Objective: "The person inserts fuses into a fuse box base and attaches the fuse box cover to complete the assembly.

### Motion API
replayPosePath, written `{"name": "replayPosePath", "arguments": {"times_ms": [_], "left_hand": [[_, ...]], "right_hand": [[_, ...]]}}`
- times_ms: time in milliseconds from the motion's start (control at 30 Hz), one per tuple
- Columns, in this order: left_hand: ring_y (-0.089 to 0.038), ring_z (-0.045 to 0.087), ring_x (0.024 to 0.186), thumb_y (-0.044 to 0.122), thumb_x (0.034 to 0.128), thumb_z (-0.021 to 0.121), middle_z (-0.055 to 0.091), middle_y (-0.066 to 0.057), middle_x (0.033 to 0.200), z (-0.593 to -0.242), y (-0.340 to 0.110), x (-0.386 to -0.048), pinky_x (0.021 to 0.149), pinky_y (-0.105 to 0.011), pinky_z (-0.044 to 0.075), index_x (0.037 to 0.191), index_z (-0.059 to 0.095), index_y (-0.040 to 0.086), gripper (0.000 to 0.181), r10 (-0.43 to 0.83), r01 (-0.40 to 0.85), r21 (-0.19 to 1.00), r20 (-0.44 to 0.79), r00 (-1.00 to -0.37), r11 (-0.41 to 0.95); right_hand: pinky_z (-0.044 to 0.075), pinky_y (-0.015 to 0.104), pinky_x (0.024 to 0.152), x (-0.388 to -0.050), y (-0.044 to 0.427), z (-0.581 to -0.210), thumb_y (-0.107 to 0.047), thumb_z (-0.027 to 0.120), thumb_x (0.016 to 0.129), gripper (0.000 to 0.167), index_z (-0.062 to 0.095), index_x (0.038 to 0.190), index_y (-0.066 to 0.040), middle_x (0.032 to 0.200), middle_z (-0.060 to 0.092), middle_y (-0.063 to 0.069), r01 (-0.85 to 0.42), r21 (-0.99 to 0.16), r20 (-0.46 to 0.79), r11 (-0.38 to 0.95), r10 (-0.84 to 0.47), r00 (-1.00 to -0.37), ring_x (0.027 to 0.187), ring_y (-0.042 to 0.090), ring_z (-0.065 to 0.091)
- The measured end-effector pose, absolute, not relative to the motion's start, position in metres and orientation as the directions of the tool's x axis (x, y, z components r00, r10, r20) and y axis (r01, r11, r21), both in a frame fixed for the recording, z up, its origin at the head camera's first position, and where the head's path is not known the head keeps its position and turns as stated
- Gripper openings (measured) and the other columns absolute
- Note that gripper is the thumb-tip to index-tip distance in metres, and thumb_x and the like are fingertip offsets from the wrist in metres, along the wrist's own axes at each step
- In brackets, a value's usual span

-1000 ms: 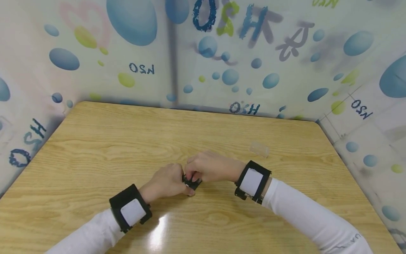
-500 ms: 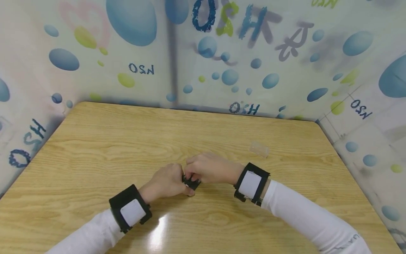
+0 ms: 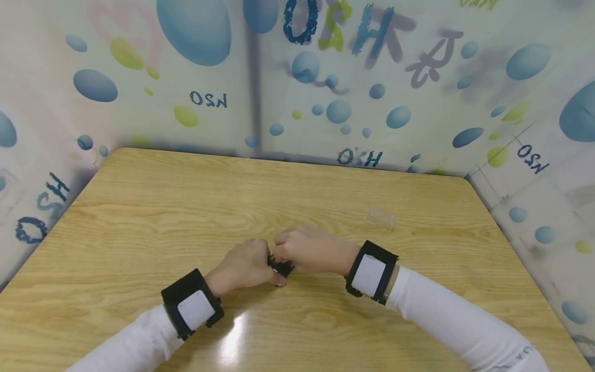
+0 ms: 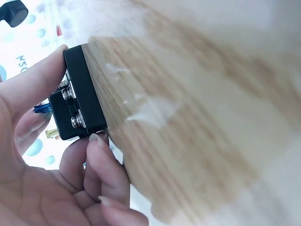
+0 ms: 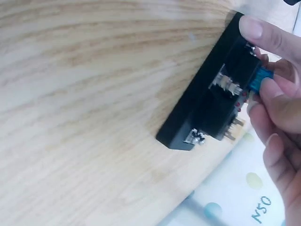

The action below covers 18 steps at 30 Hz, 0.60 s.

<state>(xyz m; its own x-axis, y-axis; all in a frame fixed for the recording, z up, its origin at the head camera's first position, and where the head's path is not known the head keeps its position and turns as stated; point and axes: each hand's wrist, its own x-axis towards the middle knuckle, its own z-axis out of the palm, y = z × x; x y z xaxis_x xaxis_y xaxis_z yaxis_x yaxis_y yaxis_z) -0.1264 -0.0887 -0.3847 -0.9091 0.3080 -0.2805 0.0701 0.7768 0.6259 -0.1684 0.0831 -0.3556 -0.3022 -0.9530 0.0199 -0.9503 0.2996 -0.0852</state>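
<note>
Compared with a second ago, the right hand (image 3: pixel 316 251) is sitting slightly nearer, its black strap (image 3: pixel 388 257) having shifted with it, and its thumb is now showing less from above. The left hand (image 3: pixel 243 264) is staying practically where it was, its grip holding the black block (image 4: pixel 89 92) by its ends. The right grip is narrow, pinching a small blue piece (image 5: pixel 259 80) that is sticking out of the block. The block is lying between the two hands, around the middle of the bench (image 3: pixel 176 206), with metal screws (image 5: pixel 229 84) showing along its side; from above, the fingers are covering much of it.

A clear plastic piece (image 3: pixel 381 218) is resting in the same spot, beyond the right forearm on the far right, well apart from the hands. A patterned wall (image 3: pixel 307 132) is standing behind the far edge.
</note>
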Motion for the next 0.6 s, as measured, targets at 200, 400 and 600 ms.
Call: {"name": "replayPosePath", "arguments": {"times_ms": [200, 400, 600], "left_hand": [[-0.008, 0.031, 0.045, 0.031, 0.0662, 0.089, 0.041, 0.008, 0.050, -0.385, -0.088, -0.126, 0.043, -0.022, 0.022, 0.056, 0.055, 0.014, 0.039, 0.318, 0.081, 0.628, -0.274, -0.907, 0.774], [-0.008, 0.032, 0.046, 0.031, 0.0667, 0.088, 0.041, 0.007, 0.050, -0.383, -0.090, -0.126, 0.043, -0.022, 0.022, 0.057, 0.056, 0.014, 0.038, 0.325, 0.088, 0.632, -0.270, -0.906, 0.770], [-0.007, 0.032, 0.045, 0.032, 0.0675, 0.088, 0.040, 0.008, 0.049, -0.385, -0.090, -0.127, 0.043, -0.021, 0.022, 0.056, 0.055, 0.015, 0.039, 0.341, 0.107, 0.629, -0.265, -0.902, 0.770]], "right_hand": [[0.040, 0.015, 0.060, -0.168, 0.083, -0.358, 0.003, 0.071, 0.082, 0.022, 0.065, 0.076, -0.017, 0.076, 0.057, -0.005, -0.944, -0.115, 0.045, 0.310, -0.947, -0.317, 0.069, 0.004, 0.050], [0.047, 0.016, 0.069, -0.166, 0.085, -0.363, 0.000, 0.070, 0.085, 0.017, 0.068, 0.083, -0.016, 0.082, 0.059, -0.005, -0.953, -0.088, 0.077, 0.289, -0.952, -0.296, 0.078, 0.005, 0.054], [0.047, 0.017, 0.071, -0.163, 0.087, -0.367, -0.004, 0.066, 0.090, 0.012, 0.068, 0.089, -0.016, 0.087, 0.060, -0.005, -0.964, -0.001, 0.087, 0.264, -0.961, -0.263, 0.082, 0.006, 0.053]]}}
